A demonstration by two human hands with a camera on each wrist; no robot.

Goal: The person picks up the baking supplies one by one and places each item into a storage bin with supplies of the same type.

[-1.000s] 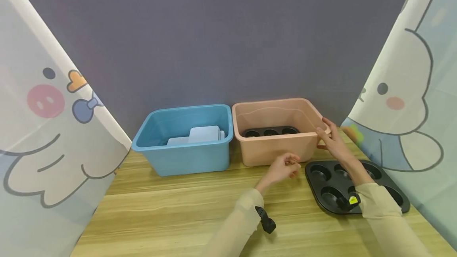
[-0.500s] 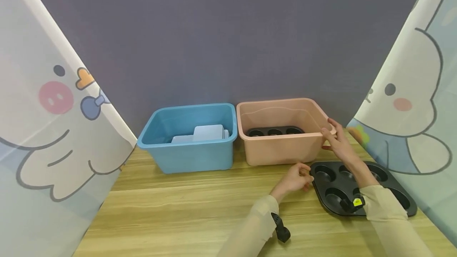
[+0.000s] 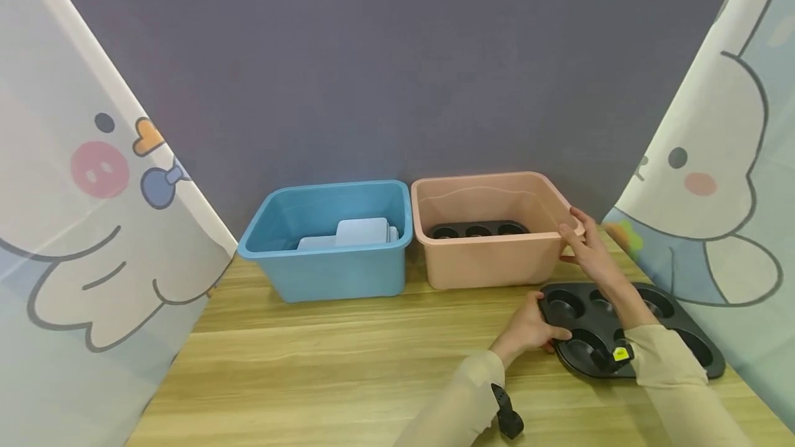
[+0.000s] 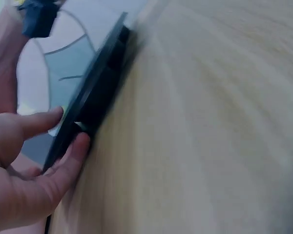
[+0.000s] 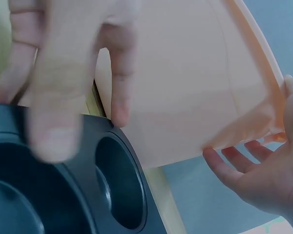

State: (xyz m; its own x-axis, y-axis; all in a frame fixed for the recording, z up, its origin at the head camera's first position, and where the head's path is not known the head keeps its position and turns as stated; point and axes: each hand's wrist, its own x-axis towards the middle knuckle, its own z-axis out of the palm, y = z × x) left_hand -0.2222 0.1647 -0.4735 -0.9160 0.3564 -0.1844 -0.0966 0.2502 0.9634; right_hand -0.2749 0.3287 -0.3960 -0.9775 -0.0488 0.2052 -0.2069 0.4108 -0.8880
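Observation:
A dark muffin pan [image 3: 646, 326] lies on the table at the right, partly covered by my right forearm. My left hand [image 3: 528, 326] grips its left edge. In the left wrist view, the thumb is over the pan [image 4: 95, 92] and the fingers reach under it. Behind the pan stands a pink plastic bin [image 3: 491, 261], with another dark muffin pan [image 3: 478, 228] inside. My right hand [image 3: 590, 250] holds the bin's right front corner at the rim; in the right wrist view its fingertips [image 5: 217, 161] touch the bin's outer side.
A blue bin [image 3: 335, 274] stands left of the pink one, with white box-like pieces [image 3: 362, 232] inside. Both bins stand before a grey back wall [image 3: 397, 74]. Patterned cloth sheets [image 3: 708, 192] flank the wooden table [image 3: 298, 378].
My left hand has moved right from in front of the pink bin and taken hold of the muffin pan's left edge. My right hand has stayed at the bin's corner.

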